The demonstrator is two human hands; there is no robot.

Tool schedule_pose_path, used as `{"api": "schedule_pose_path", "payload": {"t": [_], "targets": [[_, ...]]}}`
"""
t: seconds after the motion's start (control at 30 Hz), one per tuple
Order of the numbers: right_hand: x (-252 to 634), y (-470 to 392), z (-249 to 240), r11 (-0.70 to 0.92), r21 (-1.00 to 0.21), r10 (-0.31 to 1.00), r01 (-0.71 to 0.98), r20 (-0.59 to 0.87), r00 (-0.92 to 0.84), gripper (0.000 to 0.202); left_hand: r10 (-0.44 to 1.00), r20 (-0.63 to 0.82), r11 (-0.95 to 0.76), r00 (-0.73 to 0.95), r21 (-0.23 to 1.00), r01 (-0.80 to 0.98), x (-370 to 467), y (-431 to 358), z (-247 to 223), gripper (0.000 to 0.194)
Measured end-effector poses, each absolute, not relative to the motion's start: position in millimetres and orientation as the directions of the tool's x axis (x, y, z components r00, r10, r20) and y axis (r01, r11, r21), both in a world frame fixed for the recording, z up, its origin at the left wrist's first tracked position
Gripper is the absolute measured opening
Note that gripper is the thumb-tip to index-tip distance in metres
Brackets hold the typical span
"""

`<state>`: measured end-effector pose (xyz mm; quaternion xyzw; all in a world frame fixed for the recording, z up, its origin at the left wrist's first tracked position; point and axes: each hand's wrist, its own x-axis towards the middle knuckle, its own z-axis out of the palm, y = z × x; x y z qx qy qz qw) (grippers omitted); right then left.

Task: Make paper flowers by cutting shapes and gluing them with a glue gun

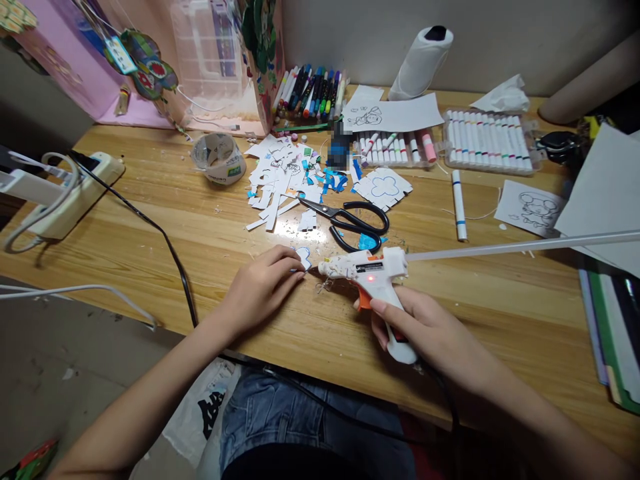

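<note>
Head view: your right hand (420,317) grips a glue gun (383,291), likely light, by its handle (401,351); beyond, on the tabletop (500,307), your left hand (263,283) holds a paper cutout (304,255), probably flimsy, best pinched by the edge; scissors (334,213) lie farther.

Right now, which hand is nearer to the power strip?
Left. The left hand is to the right of the power strip; the right hand, holding the glue gun, is farther right.

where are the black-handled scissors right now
In the head view, the scissors lie near the middle of the table, just beyond the glue gun, blades pointing left toward the white paper scraps.
</note>
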<state>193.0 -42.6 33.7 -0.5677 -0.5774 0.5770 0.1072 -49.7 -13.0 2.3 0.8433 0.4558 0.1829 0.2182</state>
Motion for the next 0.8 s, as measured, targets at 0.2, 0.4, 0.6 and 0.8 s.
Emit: {"api": "schedule_pose_path", "payload": {"t": [0.2,0.4,0.6,0.8], "targets": [[196,-43,37,-0.325,-0.789,0.776,0.522,-0.538,-0.329,0.044,0.786,0.157,-0.611,0.597,0.335,0.717,-52,-24,-4,0.024],[198,-42,36,-0.349,-0.796,0.780,0.496,-0.539,-0.317,0.044,0.763,0.186,-0.646,0.619,0.254,0.720,-51,-27,-6,0.024],[199,-42,36,-0.362,-0.807,0.786,0.467,-0.533,-0.312,0.047,0.750,0.175,-0.661,0.637,0.208,0.721,-50,-26,-4,0.023],[202,-41,37,-0.317,-0.822,0.821,0.473,-0.488,-0.297,0.049,0.785,0.122,-0.616,0.607,0.255,0.745,-47,-28,0,0.024]]}}
